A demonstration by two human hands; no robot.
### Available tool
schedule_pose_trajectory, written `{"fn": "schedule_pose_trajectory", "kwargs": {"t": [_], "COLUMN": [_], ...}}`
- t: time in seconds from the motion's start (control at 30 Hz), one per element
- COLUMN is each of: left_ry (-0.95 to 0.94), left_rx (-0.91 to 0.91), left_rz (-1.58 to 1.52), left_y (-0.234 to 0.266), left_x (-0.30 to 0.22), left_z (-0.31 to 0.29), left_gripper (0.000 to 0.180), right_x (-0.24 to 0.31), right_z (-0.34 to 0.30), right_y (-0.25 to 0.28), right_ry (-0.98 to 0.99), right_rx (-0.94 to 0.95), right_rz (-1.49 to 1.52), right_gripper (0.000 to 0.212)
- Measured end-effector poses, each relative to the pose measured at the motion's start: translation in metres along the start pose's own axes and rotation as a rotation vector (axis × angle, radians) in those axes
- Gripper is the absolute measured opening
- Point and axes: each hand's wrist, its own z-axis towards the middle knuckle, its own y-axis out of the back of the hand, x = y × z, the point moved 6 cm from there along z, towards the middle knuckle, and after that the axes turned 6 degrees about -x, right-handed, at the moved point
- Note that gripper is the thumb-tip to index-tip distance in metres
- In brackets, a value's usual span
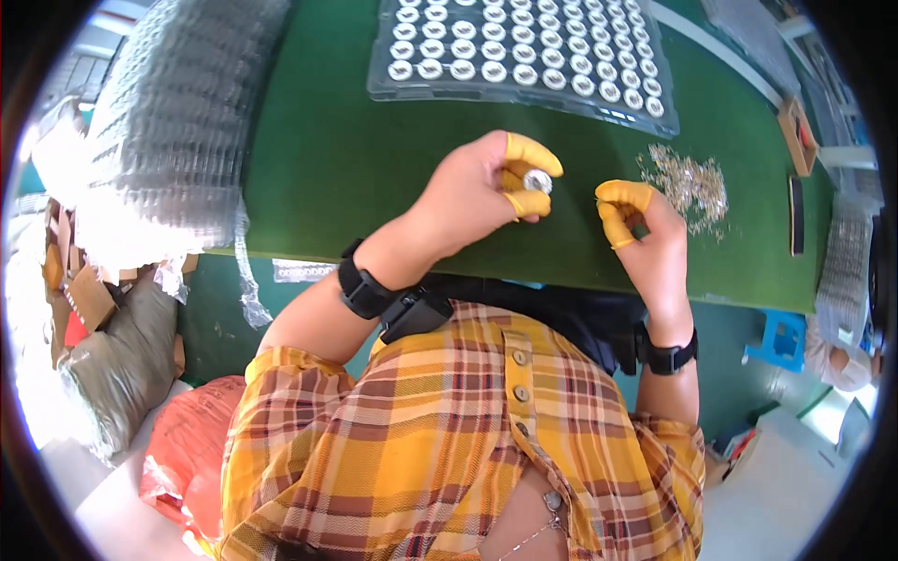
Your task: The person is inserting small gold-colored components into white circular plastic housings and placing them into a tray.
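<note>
My left hand [477,192], with yellow finger cots on its fingertips, pinches a small round silver-and-white part [537,181] above the green table. To its right is my right hand [645,220], also in yellow finger cots. Its thumb and finger are pressed together, and whatever is between them is too small to make out. A loose pile of tiny shiny metal pieces [692,187] lies just beyond my right hand. Farther back, a clear plastic tray [449,91] holds rows of similar round white parts, each with a darker centre.
Tall stacked clear plastic trays [168,122] fill the table's left side. At the right lie a black bar [796,215] and a small wooden box [795,136]. A blue stool [778,339] stands below the right edge; a red bag [192,439] sits at lower left.
</note>
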Motion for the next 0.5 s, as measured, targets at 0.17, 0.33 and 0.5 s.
{"fn": "schedule_pose_trajectory", "kwargs": {"t": [0.17, 0.33, 0.5], "left_ry": [-0.123, -0.077, -0.295], "left_rx": [-0.064, -0.121, -0.16], "left_rz": [0.077, -0.235, 0.013], "left_y": [0.003, 0.005, 0.017], "left_x": [-0.001, -0.008, -0.011], "left_z": [-0.001, -0.005, -0.007], "left_gripper": [0.032, 0.029, 0.037], "right_x": [0.001, 0.007, 0.019], "right_z": [0.01, 0.02, 0.026], "right_y": [-0.013, -0.024, -0.027], "right_ry": [-0.248, -0.19, -0.067], "right_rx": [-0.04, -0.057, -0.176], "right_rz": [0.571, 0.744, 0.512], "right_gripper": [0.018, 0.018, 0.019]}}
